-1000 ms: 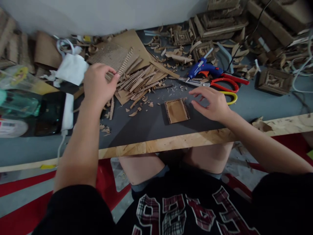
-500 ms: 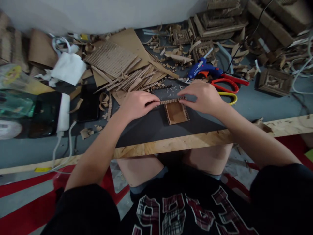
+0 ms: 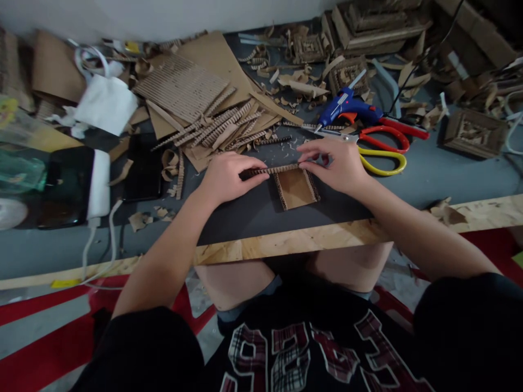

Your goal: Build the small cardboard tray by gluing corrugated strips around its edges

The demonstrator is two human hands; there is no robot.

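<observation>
A thin strip of corrugated cardboard (image 3: 281, 169) runs along the far edge of a small square cardboard piece (image 3: 297, 189). Its left part is pinched between the thumb and fingers of my left hand (image 3: 232, 177). My right hand (image 3: 338, 166) pinches the strip's other end at the far right corner of the square. Narrow corrugated walls stand along the square's left and right sides, and the square lies on the dark table. Just beyond my right hand lie scissors (image 3: 382, 161) with one red and one yellow handle.
A blue glue gun (image 3: 347, 109) rests behind the scissors. Corrugated sheets (image 3: 183, 87) and loose strips (image 3: 220, 128) are heaped at the back left. A black phone (image 3: 143, 169) and a white cable (image 3: 112, 239) lie to the left. A small cardboard frame (image 3: 474, 133) sits at the right.
The view has shifted slightly. My left hand has slid a little left relative to the square, still pinching the strip. My right fingers have closed in at the strip's right end.
</observation>
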